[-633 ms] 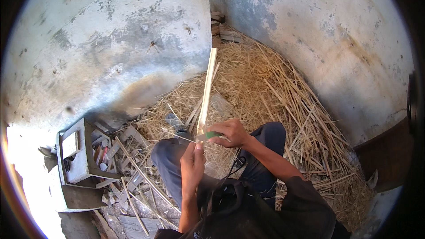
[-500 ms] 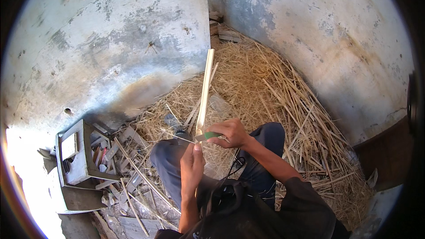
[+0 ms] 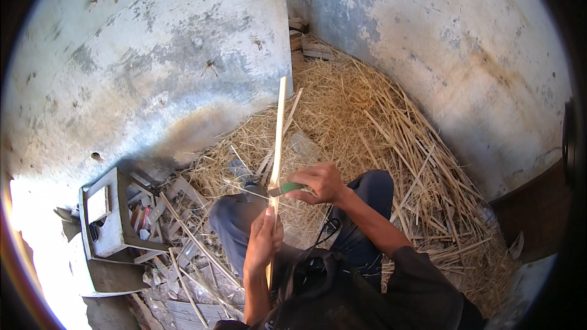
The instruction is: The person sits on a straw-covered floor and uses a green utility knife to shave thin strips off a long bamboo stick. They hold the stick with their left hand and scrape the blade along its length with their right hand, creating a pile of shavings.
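a pale split bamboo strip [image 3: 278, 140] is held between the knees, its long axis running almost straight away from the body, with the far end leaning slightly to the right. it is gripped from below by the left hand [image 3: 264, 235], the fingers closed round it, and a short tail is left showing under that hand, toward the lap. the blade of a green-handled knife [image 3: 289, 188] is laid across the strip, nearly at a right angle, just beyond the left hand; the handle is enclosed by the right hand [image 3: 321, 183], which is set to the right of the strip. the blade is thus the nearer to the left hand, with most of the strip's length lying past it, over the heap of shavings [image 3: 342, 104].

compared with the earlier frames, the strip has been turned so that a narrower face is shown, its far end has been brought a little closer, and the left hand has been lowered slightly from the blade. the right hand has hardly been moved.
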Demonstrator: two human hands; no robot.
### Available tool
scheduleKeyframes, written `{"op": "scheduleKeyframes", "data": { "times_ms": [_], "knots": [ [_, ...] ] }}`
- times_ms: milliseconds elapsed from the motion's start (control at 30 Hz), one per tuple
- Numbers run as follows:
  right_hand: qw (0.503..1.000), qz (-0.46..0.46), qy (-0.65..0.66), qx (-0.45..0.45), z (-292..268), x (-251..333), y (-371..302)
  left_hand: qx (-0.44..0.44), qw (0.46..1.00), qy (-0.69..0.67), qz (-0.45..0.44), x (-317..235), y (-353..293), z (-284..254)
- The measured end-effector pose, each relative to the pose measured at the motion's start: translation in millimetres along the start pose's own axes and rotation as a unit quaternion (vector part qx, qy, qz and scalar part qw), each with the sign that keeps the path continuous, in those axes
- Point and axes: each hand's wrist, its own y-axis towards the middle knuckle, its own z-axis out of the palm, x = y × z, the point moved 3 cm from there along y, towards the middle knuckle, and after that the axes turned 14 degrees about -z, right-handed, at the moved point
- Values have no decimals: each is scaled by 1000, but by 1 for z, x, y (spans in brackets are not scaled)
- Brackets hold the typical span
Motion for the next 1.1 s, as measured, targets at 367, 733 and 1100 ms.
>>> {"op": "scheduleKeyframes", "data": {
  "times_ms": [367,733,1100],
  "knots": [
    [969,231,-82,-44,-11,-54,-26,1,997,69,-25,14,-11,-21],
    [959,267,67,-64,-15,-38,-17,-207,953,196,105,-11,-15,-13],
    [966,249,70,-8,-13,-32,-6,-286,902,279,165,-11,2,-16]
  ]
}}
